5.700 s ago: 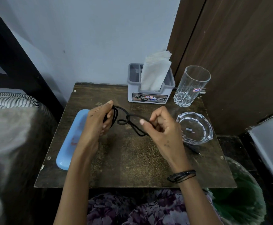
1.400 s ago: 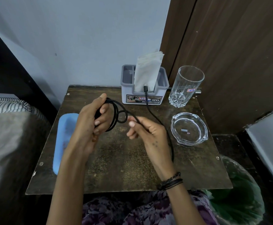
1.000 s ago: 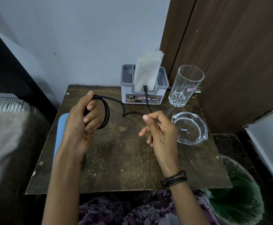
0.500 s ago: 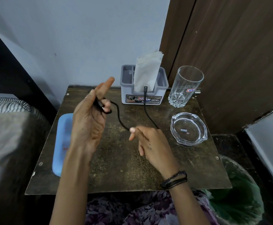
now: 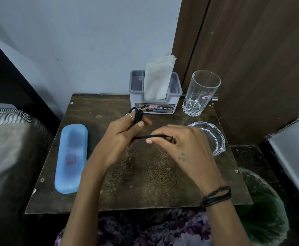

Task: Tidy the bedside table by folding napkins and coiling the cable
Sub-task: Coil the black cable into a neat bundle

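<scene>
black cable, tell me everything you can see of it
The cable is thin, black and looks rubbery. Most of it is gathered into small loops sticking up from the left hand, which grips the bundle. One short straight stretch runs sideways from that hand to the right hand, which pinches it in its fingertips. It is held above the table, not touching it. Its ends are hidden by the hands.

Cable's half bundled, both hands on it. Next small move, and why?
Probably wrap the loose tail once more around the bundle. The left hand grips the coiled black cable, while a short straight stretch runs across to the right hand, which pinches it. That stretch looks like the only part left uncoiled.
</scene>
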{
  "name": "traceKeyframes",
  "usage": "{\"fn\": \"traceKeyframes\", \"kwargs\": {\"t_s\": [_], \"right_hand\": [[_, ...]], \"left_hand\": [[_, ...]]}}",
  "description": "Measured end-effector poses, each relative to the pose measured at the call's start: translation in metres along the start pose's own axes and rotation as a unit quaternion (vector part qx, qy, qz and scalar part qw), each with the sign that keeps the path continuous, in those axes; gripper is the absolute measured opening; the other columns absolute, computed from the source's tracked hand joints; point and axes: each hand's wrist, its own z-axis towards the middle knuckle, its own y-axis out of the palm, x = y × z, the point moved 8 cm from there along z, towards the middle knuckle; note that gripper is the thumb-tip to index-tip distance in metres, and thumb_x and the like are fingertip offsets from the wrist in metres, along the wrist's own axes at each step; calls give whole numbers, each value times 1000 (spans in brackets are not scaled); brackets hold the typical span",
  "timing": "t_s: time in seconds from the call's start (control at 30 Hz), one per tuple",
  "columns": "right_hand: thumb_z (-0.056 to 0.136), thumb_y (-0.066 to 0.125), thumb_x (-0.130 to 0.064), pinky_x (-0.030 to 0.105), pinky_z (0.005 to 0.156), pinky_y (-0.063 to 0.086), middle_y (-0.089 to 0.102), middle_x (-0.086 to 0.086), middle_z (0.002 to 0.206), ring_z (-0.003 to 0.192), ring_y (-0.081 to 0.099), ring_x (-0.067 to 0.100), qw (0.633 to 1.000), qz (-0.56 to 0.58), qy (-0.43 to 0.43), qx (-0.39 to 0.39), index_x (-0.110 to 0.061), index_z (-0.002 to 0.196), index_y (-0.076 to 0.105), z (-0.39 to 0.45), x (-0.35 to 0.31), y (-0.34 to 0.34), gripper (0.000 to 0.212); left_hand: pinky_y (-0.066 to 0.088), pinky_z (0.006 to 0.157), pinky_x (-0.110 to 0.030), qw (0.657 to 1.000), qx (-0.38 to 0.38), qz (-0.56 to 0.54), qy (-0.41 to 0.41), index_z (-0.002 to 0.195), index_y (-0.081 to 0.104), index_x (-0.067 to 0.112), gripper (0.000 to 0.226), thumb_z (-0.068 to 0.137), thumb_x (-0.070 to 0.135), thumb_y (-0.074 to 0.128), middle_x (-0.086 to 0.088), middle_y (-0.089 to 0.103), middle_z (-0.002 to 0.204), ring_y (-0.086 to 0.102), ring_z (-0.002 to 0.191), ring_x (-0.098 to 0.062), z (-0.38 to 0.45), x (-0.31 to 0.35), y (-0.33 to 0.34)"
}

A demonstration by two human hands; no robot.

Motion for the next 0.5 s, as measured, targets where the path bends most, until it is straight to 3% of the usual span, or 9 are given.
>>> {"fn": "traceKeyframes", "kwargs": {"t_s": [0.07, 0.13, 0.27, 0.33, 0.4, 0.47, 0.5], "right_hand": [[83, 59, -47, 20, 49, 39, 61, -9, 68, 56, 52, 5, 999, 22, -8, 26, -34, 92, 73, 0, 0, -3, 20], [86, 54, -47, 20, 48, 36, 55, -5, 68, 55, 48, 6, 997, 56, -15, 52, -37, 103, 70, 0, 1, -5, 25], [91, 49, -43, 28, 55, 44, 52, -7, 70, 62, 55, 10, 982, 162, 9, 96, -37, 119, 60, 1, 10, -5, 31], [93, 49, -39, 18, 57, 40, 51, -12, 67, 61, 53, 5, 975, 193, 28, 105, -44, 120, 56, 1, 14, 0, 29], [95, 48, -35, 17, 53, 37, 51, -11, 61, 55, 49, 4, 978, 190, 47, 77, -46, 123, 52, 1, 14, 12, 30], [97, 46, -28, 22, 52, 40, 52, -8, 57, 51, 50, 5, 981, 180, 61, 27, -47, 118, 56, 1, 11, 27, 30], [98, 45, -26, 22, 51, 39, 53, -7, 56, 49, 50, 5, 983, 169, 70, 2, -47, 105, 61, 0, 10, 33, 28]], "left_hand": [[26, 41, -14, 1000, -23, 0, -10, 71, 65, 17, 35, 85, 44, 46, 9, 40, 42, 33, 39, -2, -1, 0, 2], [21, 37, -13, 998, -60, -20, -30, 60, 62, 13, 47, 82, 52, 49, 9, 31, 38, 24, 35, -3, -2, -1, 6], [16, 34, -9, 975, -117, -187, -17, 51, 59, 21, 40, 82, 46, 60, 14, 28, 32, 16, 29, 0, -7, 8, 17], [18, 32, -10, 949, -108, -294, 33, 62, 65, 22, 34, 81, 49, 58, 16, 33, 33, 21, 28, 3, -6, 19, 16], [30, 37, -10, 923, -96, -364, 82, 90, 71, 19, 30, 87, 43, 52, 14, 45, 42, 31, 33, 2, -6, 28, 15], [45, 47, -18, 901, -96, -410, 100, 118, 60, 11, 35, 92, 31, 46, 7, 63, 64, 44, 44, -3, -2, 31, 18], [48, 50, -22, 902, -86, -413, 95, 125, 52, 9, 37, 93, 27, 44, 4, 70, 81, 51, 51, -5, 0, 29, 20]]}}
